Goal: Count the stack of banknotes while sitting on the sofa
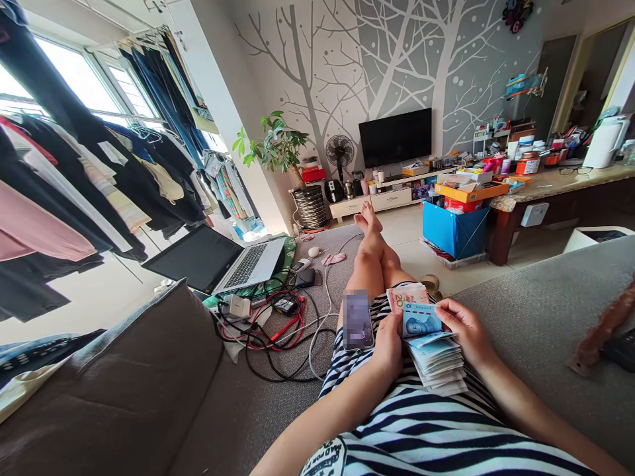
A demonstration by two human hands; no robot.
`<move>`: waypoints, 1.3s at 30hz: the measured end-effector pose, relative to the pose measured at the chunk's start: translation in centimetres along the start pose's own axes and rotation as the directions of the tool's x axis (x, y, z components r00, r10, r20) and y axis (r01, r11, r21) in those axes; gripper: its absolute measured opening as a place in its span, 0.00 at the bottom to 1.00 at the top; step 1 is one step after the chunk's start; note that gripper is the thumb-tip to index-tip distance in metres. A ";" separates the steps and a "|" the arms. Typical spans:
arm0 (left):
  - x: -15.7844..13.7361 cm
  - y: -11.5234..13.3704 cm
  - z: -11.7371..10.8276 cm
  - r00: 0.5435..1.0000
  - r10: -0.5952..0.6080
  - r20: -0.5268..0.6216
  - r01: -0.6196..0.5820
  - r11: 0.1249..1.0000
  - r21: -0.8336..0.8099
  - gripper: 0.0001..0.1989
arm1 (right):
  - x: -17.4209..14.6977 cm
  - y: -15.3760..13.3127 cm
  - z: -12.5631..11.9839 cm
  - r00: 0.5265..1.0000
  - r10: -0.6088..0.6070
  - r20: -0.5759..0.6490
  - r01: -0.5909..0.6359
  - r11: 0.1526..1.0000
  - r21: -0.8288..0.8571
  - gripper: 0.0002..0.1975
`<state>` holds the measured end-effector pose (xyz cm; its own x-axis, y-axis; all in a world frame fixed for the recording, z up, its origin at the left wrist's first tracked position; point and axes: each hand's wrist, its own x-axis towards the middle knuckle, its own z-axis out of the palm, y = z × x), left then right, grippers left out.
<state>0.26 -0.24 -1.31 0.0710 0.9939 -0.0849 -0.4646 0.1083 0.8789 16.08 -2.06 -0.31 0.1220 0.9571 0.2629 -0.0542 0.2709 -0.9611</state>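
Note:
My right hand (465,328) pinches the right edge of a blue banknote (421,322) marked 10. My left hand (389,342) is closed at the note's left side, its thumb against the edge. Just below the note, a fanned stack of bluish banknotes (439,363) rests on my lap; whether the left fingers also grip it is hidden. Reddish banknotes (407,297), one showing a 20, lie beyond the blue note on my legs. A phone (357,320) with a blurred screen lies on my striped clothing (397,413), left of my left hand.
On the sofa (268,413) to the left are an open laptop (251,261), tangled cables (297,330) and a charger (237,306). A cushion (124,390) stands at the lower left. Farther off are a blue storage box (454,231), a cluttered table (560,182) and a television (395,137).

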 end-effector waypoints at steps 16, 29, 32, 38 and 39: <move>-0.4 0.5 0.4 0.998 0.047 -0.031 -0.046 0.998 0.032 0.11 | 0.0 -0.1 0.0 1.000 -0.001 0.000 0.001 1.000 -0.008 0.25; -1.2 1.4 1.3 0.998 -0.042 0.041 0.045 0.995 -0.084 0.13 | 0.6 1.2 -0.1 0.997 -0.033 -0.075 0.032 0.999 -0.016 0.29; -1.1 1.2 1.2 0.996 -0.048 0.078 0.057 0.992 -0.114 0.14 | 1.0 1.9 -0.2 0.994 -0.011 -0.106 0.015 0.999 0.040 0.29; -1.0 1.0 1.1 0.995 -0.051 0.092 0.060 0.993 -0.098 0.15 | 0.9 1.9 -0.3 0.998 -0.029 -0.062 0.027 0.999 -0.037 0.29; -1.0 1.0 1.0 0.995 -0.050 0.085 0.057 0.994 -0.092 0.15 | 0.8 1.7 -0.3 0.997 -0.038 -0.062 0.035 0.998 -0.048 0.28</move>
<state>0.62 -1.18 0.15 0.1690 0.9817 -0.0880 -0.5391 0.1668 0.8255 16.36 -0.84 -1.79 0.1849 0.9380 0.2933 -0.0023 0.2989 -0.9543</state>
